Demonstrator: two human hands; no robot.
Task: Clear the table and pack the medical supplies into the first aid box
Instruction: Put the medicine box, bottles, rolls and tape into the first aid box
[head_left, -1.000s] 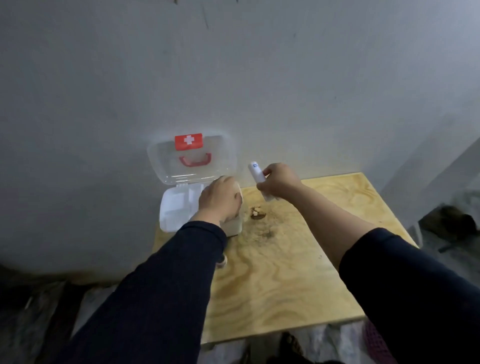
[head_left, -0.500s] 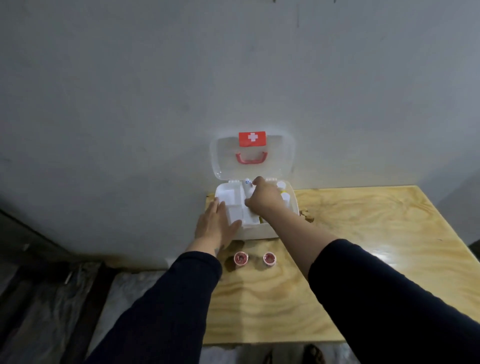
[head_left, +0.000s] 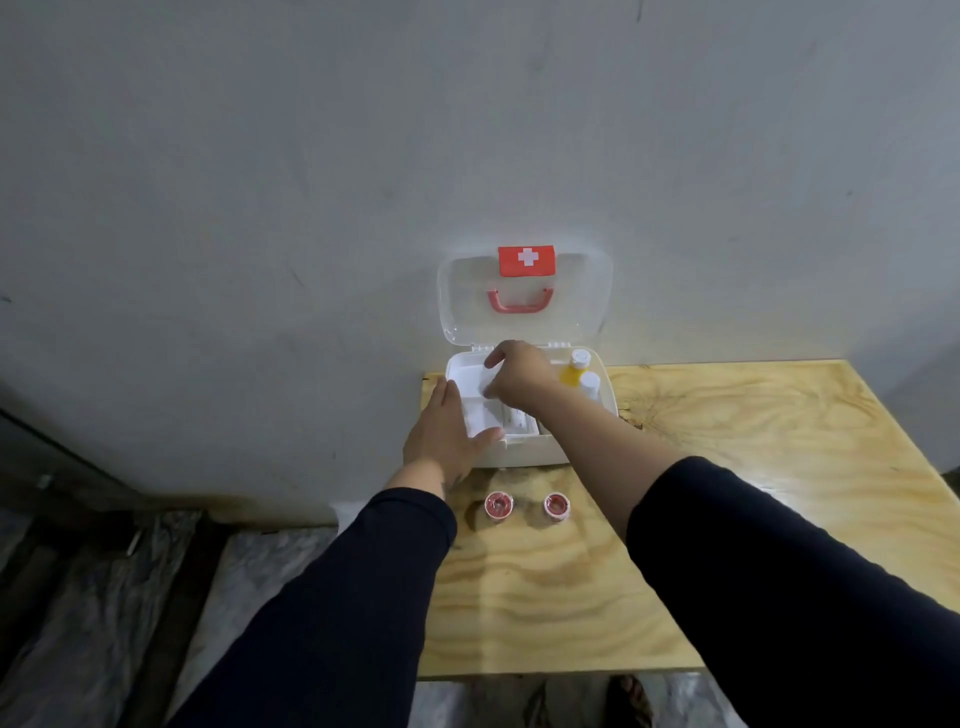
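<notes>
Nearest, on plywood table (head_left: 727, 467): two red tape rolls (head_left: 524, 505), flat, holes up. Beyond, open first aid box (head_left: 524, 452) against wall; left hand (head_left: 441, 436) flat on rim, fingers spread. Right hand (head_left: 519, 369) inside, grip unclear. Yellow bottle (head_left: 574, 370) upright at right; lid (head_left: 524, 296) upright.

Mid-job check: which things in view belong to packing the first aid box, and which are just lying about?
Part of the job:
first aid box, lid open
yellow bottle and white bottle inside it
two red tape rolls on the table
left hand steadying the box, right hand over the tray

Just lying about:
plastic sheeting on the floor
</notes>
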